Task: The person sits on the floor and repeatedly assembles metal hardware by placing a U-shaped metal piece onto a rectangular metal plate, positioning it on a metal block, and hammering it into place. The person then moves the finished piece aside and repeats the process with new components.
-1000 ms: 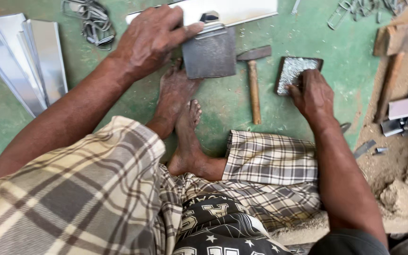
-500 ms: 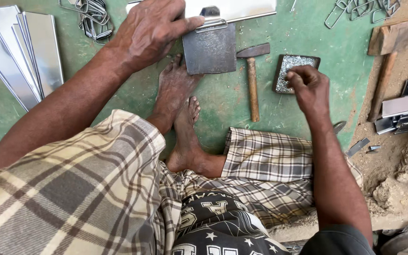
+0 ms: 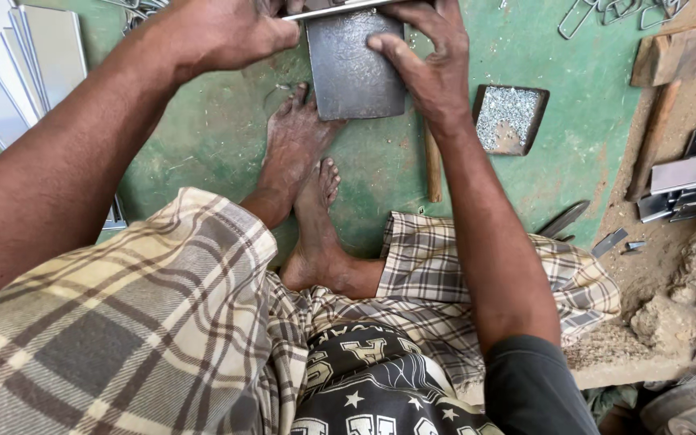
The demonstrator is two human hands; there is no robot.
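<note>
We see the left hand [image 3: 227, 32] clenched at 11 o'clock, its grip pinching a thin bright metal strip [image 3: 340, 8] lying left-right across the dark, flat steel block [image 3: 354, 64] on the green floor [image 3: 203, 153]. The right hand [image 3: 432, 68] grasps the block's right edge, fingers curled.

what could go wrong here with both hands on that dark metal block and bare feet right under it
1. The dark square metal block sits just above the bare toes; a slip could drop it on them.
2. The right hand and left hand grip near the thin shiny metal strip on top, whose edge might cut fingers.
3. The small tray of tiny metal pieces lies close by the right forearm; an elbow move could scatter it.
</note>
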